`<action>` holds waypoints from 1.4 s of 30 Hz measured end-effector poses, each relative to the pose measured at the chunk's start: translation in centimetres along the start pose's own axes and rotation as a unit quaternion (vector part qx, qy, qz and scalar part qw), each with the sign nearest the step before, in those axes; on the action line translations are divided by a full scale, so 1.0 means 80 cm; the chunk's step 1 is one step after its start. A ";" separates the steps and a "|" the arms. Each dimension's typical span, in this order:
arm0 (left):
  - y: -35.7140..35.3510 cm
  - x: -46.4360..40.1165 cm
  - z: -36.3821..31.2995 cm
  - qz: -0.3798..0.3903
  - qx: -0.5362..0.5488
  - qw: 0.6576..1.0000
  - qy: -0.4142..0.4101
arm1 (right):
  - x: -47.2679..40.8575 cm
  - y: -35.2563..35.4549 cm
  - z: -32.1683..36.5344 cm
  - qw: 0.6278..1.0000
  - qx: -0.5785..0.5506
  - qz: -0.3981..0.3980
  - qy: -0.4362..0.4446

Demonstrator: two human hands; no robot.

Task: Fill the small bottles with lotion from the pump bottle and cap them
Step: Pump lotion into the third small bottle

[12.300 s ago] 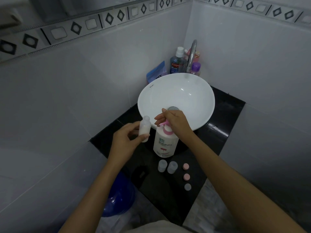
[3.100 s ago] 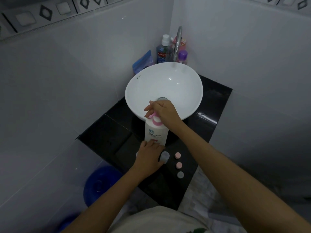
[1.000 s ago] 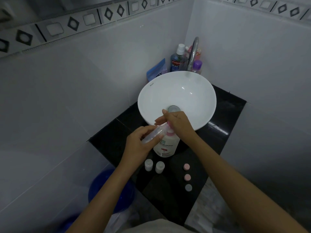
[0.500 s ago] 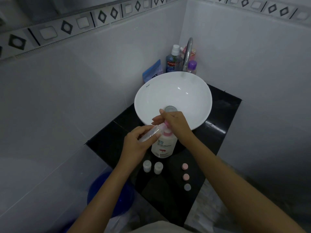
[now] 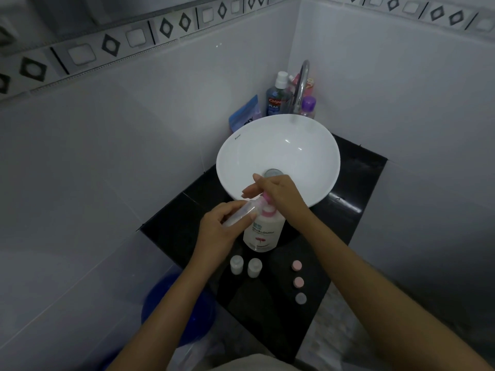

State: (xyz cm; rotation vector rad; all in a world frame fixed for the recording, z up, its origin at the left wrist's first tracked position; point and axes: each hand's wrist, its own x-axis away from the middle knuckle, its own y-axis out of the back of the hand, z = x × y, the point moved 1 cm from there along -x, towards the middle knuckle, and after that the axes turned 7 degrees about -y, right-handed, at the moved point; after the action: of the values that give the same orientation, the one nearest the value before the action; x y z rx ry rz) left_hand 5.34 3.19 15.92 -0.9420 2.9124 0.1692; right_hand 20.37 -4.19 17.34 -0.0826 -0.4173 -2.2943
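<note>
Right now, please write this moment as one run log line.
left hand: holds small bottle tilted at pump | right hand: on pump bottle | caps: off

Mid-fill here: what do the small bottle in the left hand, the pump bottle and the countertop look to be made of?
Small bottle: translucent, probably plastic; the fingers show faintly through it. Pump bottle: opaque white plastic by its look, smooth printed body, pink pump top. Countertop: polished black stone or tile, judging by the sharp highlights and a seam line.

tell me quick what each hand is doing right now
Left hand: holds a small bottle, tilted, at the pump spout.
Right hand: open, resting on the pump bottle's pink top.
</note>
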 end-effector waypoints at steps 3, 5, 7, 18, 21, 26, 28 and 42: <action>-0.001 -0.001 0.000 0.000 0.010 1.000 0.000 | 0.001 -0.005 -0.007 0.999 -0.022 -0.024 -0.014; -0.003 -0.001 0.003 -0.001 0.014 1.000 0.008 | 0.000 -0.007 -0.014 0.998 -0.050 -0.025 -0.012; -0.004 0.000 0.005 -0.006 0.014 1.000 0.017 | 0.001 -0.010 -0.018 0.998 -0.055 -0.019 -0.021; -0.003 -0.003 -0.003 0.006 0.006 1.000 -0.008 | -0.001 0.003 -0.005 1.000 0.001 -0.015 -0.026; -0.006 -0.001 0.001 0.002 0.004 1.000 0.000 | 0.001 -0.003 -0.016 0.999 -0.033 -0.029 -0.021; -0.006 0.005 0.007 0.006 0.025 0.999 0.028 | 0.003 -0.010 -0.027 0.999 -0.034 -0.016 -0.029; -0.005 0.005 0.002 0.005 0.033 0.999 0.021 | 0.002 -0.005 -0.020 0.999 -0.014 -0.005 -0.033; -0.007 0.006 0.007 0.008 0.047 0.998 0.037 | 0.006 -0.010 -0.027 0.997 -0.042 -0.019 -0.056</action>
State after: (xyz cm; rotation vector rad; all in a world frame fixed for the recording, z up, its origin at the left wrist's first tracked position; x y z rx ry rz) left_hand 5.32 2.53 15.27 -0.9310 2.9649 -0.0033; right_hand 19.62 -4.70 15.14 -0.2496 -0.3821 -2.3520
